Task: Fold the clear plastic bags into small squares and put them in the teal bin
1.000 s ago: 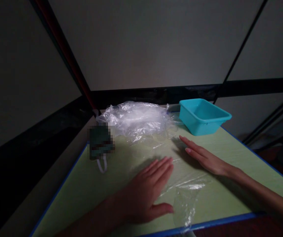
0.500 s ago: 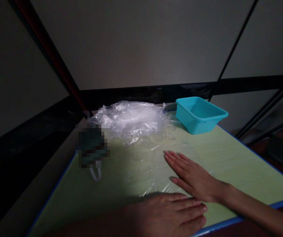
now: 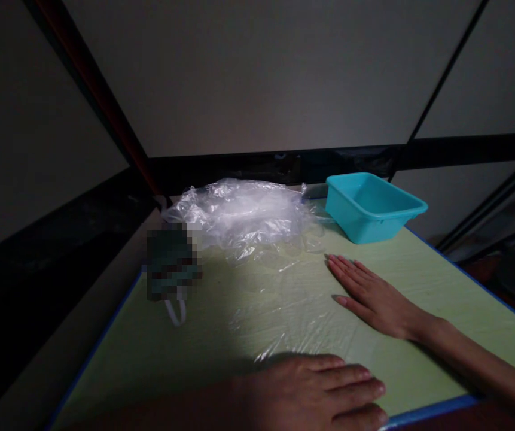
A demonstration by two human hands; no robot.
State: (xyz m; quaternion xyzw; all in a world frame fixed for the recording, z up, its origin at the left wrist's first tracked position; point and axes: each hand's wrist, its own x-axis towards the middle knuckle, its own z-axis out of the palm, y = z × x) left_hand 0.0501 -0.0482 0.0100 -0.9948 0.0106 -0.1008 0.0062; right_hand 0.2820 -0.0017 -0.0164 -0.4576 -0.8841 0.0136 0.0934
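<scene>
A clear plastic bag (image 3: 284, 311) lies spread flat on the light green table (image 3: 441, 269). My right hand (image 3: 374, 296) rests palm down on it toward the right, fingers stretched out and pointing away from me. At the near edge my left hand (image 3: 320, 392) also lies flat on the plastic, fingers extended to the right. Neither hand holds anything.
A heap of crumpled clear plastic bags (image 3: 239, 212) sits at the table's far side. A turquoise tub (image 3: 374, 206) stands at the far right corner. A blurred dark object with a white loop (image 3: 170, 266) lies at the left edge. A blue border (image 3: 441, 408) rims the table.
My left hand slid from the middle of the bag back to the near edge and turned its fingers rightward. My right hand drew in over the plastic, then moved slightly out to the right.
</scene>
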